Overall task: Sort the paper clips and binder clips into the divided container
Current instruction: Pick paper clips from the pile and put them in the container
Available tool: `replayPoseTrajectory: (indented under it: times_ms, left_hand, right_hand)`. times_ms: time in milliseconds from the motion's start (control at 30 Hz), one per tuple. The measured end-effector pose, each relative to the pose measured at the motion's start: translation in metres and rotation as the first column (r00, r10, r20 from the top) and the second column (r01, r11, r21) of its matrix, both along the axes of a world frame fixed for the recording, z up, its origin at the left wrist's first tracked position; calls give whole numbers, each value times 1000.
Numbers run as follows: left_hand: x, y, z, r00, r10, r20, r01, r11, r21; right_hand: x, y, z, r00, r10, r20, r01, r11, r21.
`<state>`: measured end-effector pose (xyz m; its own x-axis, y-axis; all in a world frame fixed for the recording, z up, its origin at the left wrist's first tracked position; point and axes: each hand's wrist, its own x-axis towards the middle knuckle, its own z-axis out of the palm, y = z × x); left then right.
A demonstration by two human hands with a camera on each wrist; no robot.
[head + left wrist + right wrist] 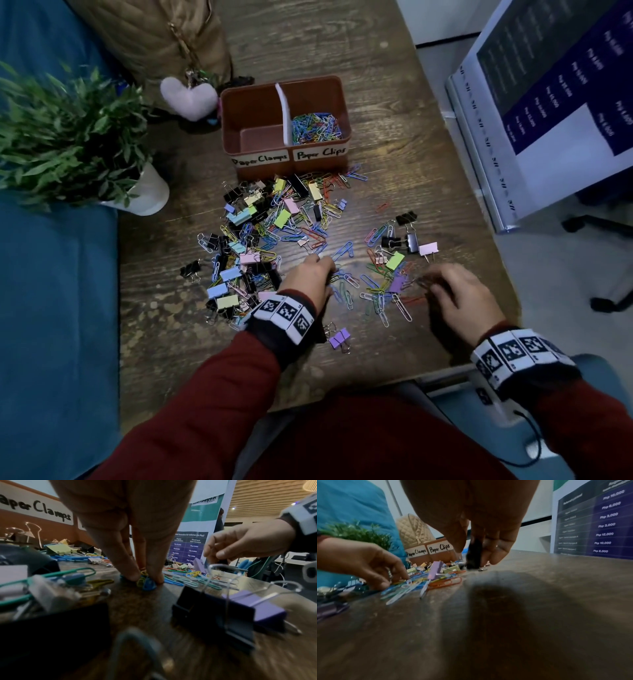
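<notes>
the divided container (286,102) sits at twelve o'clock on the surface (394,102); its "paper clips" half holds a heap of paper clips (317,127), the "paper clamps" half looks bare. most of the job is left, i'd say: a mixed pile (267,233) still spreads below it. the left hand (310,277) pinches a few paper clips, fingers (130,568) pressed together; the right hand (459,298) pinches something dark at four o'clock, what exactly i can't tell.
</notes>
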<state>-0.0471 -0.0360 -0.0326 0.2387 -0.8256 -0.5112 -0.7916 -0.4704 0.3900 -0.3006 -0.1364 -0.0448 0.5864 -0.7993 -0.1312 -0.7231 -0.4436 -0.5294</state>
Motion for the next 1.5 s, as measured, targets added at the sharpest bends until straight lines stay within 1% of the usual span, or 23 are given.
replayPoseTrajectory:
  times_ms: [67, 133, 200, 267, 333, 400, 467, 533, 633, 700, 800, 867, 933, 1033, 1133, 1233, 1333, 1400, 1433, 1467, 1500]
  left_hand:
    - [0, -3, 3, 1000, 11, 7, -11, 1000, -21]
    - [-4, -4, 7, 999, 9, 37, -8, 999, -44]
    - [-12, -6, 10, 996, -18, 89, 22, 998, -51]
    - [-21, -9, 11, 994, -30, 102, 32, 999, -24]
    - [-28, -11, 10, 994, -31, 101, 26, 999, 43]
    - [-33, -9, 8, 994, -35, 104, 25, 995, 98]
    - [-34, -7, 5, 992, -40, 118, 29, 995, 93]
    - [-31, -5, 5, 993, -28, 118, 19, 997, 77]
    - [-22, -6, 7, 996, 42, 83, -48, 997, 62]
    - [-18, -6, 8, 995, 73, 73, -75, 997, 25]
    - [-15, -3, 11, 991, 92, 97, -88, 995, -43]
    - [-14, 0, 15, 989, 103, 106, -99, 994, -42]
    - [-12, 4, 18, 990, 118, 82, -120, 992, 27]
    - [-14, 8, 19, 993, 103, 58, -110, 982, 154]
    - [-21, 9, 16, 995, 47, 89, -63, 981, 184]
    - [-19, 7, 9, 994, 59, 92, -71, 989, 131]
    - [-10, 2, 6, 991, 125, 48, -128, 990, 61]
    - [-3, 1, 5, 987, 147, 60, -147, 989, -2]
    - [1, 2, 6, 985, 160, 65, -158, 987, -31]
    - [4, 3, 7, 983, 175, 62, -172, 984, -50]
    - [6, 5, 8, 981, 183, 59, -180, 982, -49]
  right_hand:
    - [-1, 4, 1, 995, 41, -94, -50, 994, -95]
    - [4, 13, 7, 989, 88, -120, -109, 977, -184]
    - [9, 25, 9, 981, 149, -125, -173, 962, -211]
    - [14, 38, 4, 977, 169, -133, -189, 970, -155]
    - [18, 48, -3, 976, 181, -120, -191, 978, -83]
    - [26, 56, -10, 967, 238, -94, -241, 970, -25]
    - [39, 61, -12, 943, 325, -72, -325, 946, 3]
    - [54, 61, -10, 929, 368, -43, -367, 930, 26]
    - [67, 55, -8, 936, 351, 17, -352, 935, 49]
    - [65, 48, -6, 953, 301, 35, -303, 952, 52]
    - [55, 43, -6, 980, 197, -1, -196, 979, 59]
    - [53, 43, -5, 985, 166, -41, -162, 984, 77]
    - [57, 45, -1, 979, 185, -82, -174, 976, 128]
    - [75, 50, 2, 952, 275, -136, -251, 953, 171]
    - [96, 52, 1, 931, 313, -190, -285, 945, 162]
    - [116, 44, 0, 953, 269, -139, -243, 954, 178]
    - [130, 30, 1, 969, 242, -39, -226, 944, 240]
    - [135, 18, 5, 974, 225, 34, -227, 943, 245]
    - [136, 12, 6, 970, 236, 55, -242, 942, 230]
    - [137, 5, 7, 961, 273, 45, -276, 938, 212]
    - [138, 0, 8, 943, 332, 4, -326, 925, 196]
